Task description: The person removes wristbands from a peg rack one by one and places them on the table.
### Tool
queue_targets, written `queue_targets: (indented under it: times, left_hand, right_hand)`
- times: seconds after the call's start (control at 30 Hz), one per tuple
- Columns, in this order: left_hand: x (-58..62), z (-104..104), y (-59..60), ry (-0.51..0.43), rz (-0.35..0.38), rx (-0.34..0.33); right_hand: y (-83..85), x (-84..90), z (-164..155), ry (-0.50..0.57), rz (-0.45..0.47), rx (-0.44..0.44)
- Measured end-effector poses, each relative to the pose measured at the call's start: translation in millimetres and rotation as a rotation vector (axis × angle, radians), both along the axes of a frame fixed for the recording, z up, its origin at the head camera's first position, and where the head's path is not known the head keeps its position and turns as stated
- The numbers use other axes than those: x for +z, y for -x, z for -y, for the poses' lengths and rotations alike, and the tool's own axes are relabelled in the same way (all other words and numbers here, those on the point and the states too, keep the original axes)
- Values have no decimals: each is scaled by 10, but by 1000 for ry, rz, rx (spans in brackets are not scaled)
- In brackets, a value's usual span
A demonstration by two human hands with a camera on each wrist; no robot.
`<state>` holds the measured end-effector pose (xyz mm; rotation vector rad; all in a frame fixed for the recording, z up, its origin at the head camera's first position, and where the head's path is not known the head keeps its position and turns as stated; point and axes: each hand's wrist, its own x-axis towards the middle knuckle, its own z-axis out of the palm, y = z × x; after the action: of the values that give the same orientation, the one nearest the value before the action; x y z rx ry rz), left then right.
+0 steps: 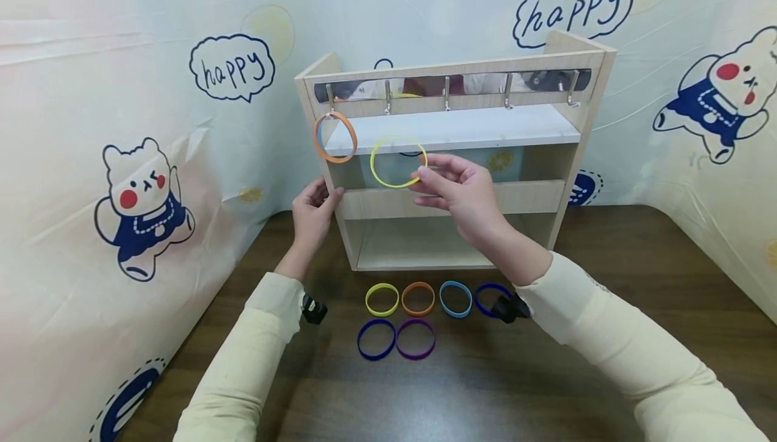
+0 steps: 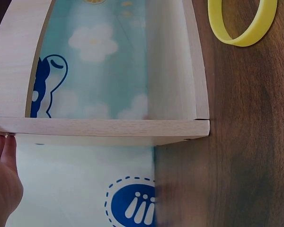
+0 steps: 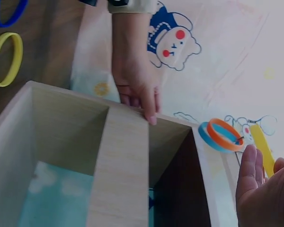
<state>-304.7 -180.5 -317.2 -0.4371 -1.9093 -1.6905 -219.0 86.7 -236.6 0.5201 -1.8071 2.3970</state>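
My right hand (image 1: 464,192) pinches a yellow wristband (image 1: 388,185) between thumb and fingers, holding it up in front of the wooden shelf rack (image 1: 449,202). The band hangs below and in front of the second hook from the left (image 1: 388,98). On the leftmost hook (image 1: 330,94) hang an orange wristband (image 1: 354,137) and a light blue wristband (image 3: 208,138) behind it. At the rack's left side panel, my left hand (image 1: 312,219) rests with straight fingers against the outer face and the thumb at the front edge.
Before the rack, the brown table (image 1: 473,388) bears two rows of wristbands: yellow (image 1: 382,314), orange (image 1: 418,314), light blue (image 1: 458,315) and dark blue (image 1: 477,300) behind, another dark blue (image 1: 376,358) and a purple (image 1: 415,357) in front. Printed cloth (image 1: 231,152) surrounds the table.
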Motion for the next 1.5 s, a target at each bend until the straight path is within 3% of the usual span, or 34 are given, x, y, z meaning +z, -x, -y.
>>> queue_targets:
  times: [0.43, 0.97, 1.5]
  left_hand:
    - [8, 6, -1, 22, -51, -10]
    - [1, 3, -3, 20, -51, -6]
    - [7, -2, 0, 12, -44, -15]
  right_hand:
    - [-50, -351, -248, -72, 54, 40]
    - [-119, -838, -512, -221, 164, 59]
    - [-249, -1293, -633, -270, 251, 145]
